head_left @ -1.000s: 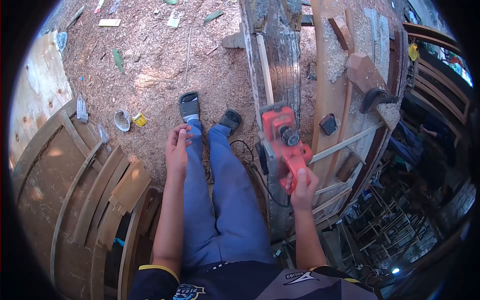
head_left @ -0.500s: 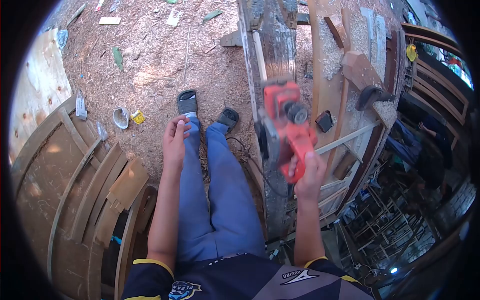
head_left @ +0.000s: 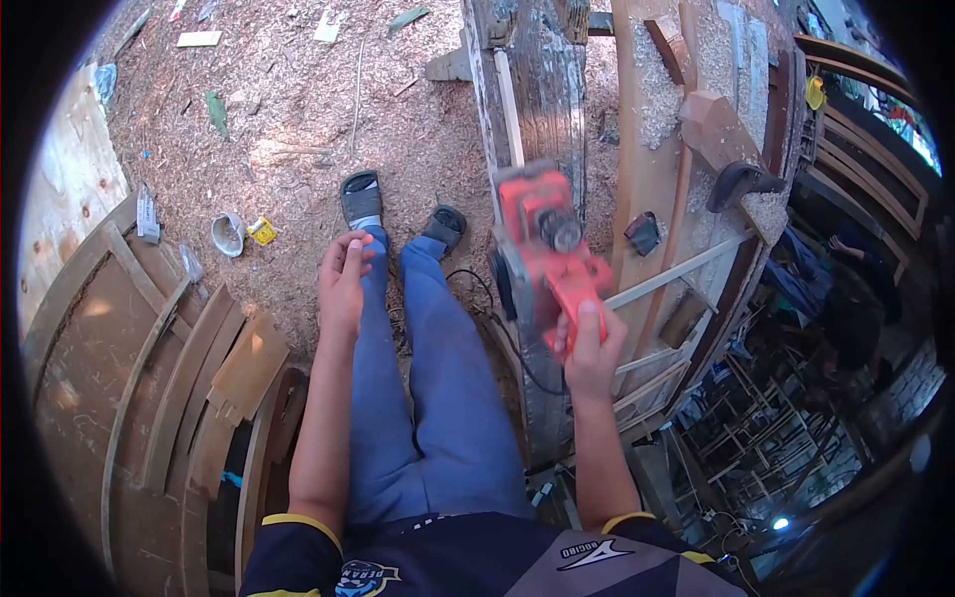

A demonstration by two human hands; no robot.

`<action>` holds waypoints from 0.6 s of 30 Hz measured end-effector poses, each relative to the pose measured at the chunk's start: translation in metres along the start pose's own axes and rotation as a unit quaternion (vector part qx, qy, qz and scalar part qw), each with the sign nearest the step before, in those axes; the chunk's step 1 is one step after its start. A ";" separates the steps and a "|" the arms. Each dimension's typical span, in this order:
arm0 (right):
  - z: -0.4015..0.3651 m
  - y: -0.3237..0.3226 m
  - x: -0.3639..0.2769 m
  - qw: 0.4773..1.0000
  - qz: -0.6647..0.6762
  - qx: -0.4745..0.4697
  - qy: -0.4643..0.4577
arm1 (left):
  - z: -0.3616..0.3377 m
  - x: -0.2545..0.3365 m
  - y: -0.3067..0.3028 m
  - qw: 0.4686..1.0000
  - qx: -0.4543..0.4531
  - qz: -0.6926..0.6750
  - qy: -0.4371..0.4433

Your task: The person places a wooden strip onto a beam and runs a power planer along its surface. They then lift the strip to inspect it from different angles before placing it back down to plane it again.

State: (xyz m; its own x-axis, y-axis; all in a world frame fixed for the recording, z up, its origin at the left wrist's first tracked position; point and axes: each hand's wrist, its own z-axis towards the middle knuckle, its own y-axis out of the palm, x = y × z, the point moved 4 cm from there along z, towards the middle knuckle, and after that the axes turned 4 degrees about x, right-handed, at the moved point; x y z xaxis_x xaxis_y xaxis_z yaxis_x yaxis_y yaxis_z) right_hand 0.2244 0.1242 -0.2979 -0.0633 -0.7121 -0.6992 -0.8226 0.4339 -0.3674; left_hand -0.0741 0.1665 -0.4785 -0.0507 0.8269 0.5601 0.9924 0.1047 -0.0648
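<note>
Over the weathered grey timber beam (head_left: 527,80), a boxy red plastic electric planer (head_left: 537,244) has its rear handle enclosed by the curled fingers of the right hand (head_left: 589,353), while left of the beam the left hand (head_left: 343,284) is empty, fingers loosely together.

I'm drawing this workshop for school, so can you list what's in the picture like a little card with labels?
place: wood workshop, sawdust floor
right hand: closed around the handle of the red planer
planer: over the long wooden beam, blurred
left hand: empty, fingers loosely curled, in front of the blue trousers
left side: curved wooden pieces lying together
</note>
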 end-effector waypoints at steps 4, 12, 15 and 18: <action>0.044 0.033 -0.046 0.999 0.022 -0.019 -0.023 | -0.004 0.008 0.001 1.000 0.009 -0.012 0.019; 0.022 0.006 -0.034 0.997 0.064 -0.014 -0.043 | -0.019 0.014 0.004 0.999 0.012 -0.011 0.036; -0.021 -0.033 0.012 0.999 0.035 -0.017 -0.009 | -0.016 0.005 0.001 0.999 0.007 -0.016 0.028; -0.050 -0.051 0.045 1.000 0.007 0.002 0.031 | -0.013 0.001 -0.003 1.000 0.007 -0.014 0.021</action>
State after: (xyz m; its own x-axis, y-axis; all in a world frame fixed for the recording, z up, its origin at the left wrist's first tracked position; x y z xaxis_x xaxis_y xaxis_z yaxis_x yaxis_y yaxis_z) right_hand 0.2350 0.0428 -0.2800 -0.1099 -0.7380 -0.6658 -0.8188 0.4470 -0.3602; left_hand -0.0758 0.1593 -0.4669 -0.0731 0.7996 0.5961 0.9889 0.1358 -0.0610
